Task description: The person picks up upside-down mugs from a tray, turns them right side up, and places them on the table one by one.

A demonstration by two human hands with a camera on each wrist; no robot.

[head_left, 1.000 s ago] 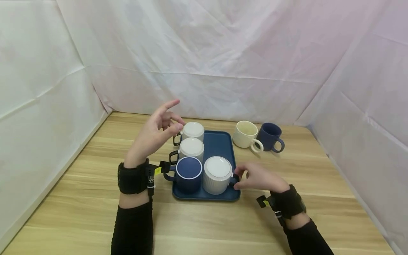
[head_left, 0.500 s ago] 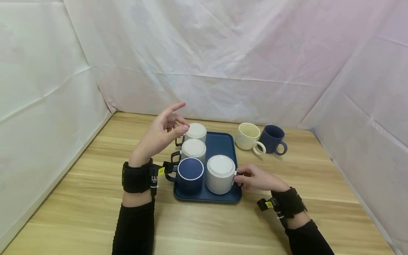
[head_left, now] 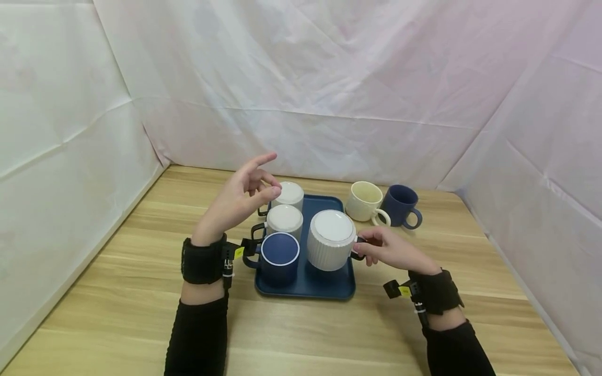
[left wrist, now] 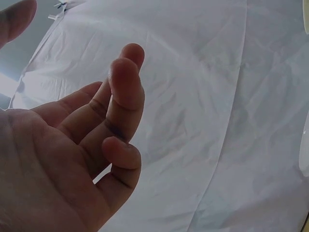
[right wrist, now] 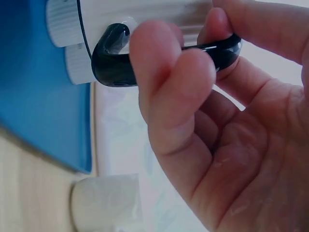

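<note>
My right hand [head_left: 383, 249] grips the black handle [right wrist: 113, 63] of an upside-down white ribbed mug [head_left: 331, 240], which hangs lifted above the blue tray [head_left: 329, 284]. Its fingers [right wrist: 169, 72] curl round the handle. On the tray stand an upside-down navy mug [head_left: 279, 257] and two upside-down white mugs [head_left: 284, 219] behind it. My left hand [head_left: 240, 196] floats above the tray's left side, fingers [left wrist: 123, 92] loosely spread, holding nothing.
A cream mug [head_left: 366, 201] and a navy mug [head_left: 401, 205] stand upright on the wooden table [head_left: 117, 261] behind the tray at the right. White fabric walls close in the table at left, back and right.
My right hand closed round the ribbed mug's handle and raised the mug off the tray, toward the back. The left hand has barely moved.
</note>
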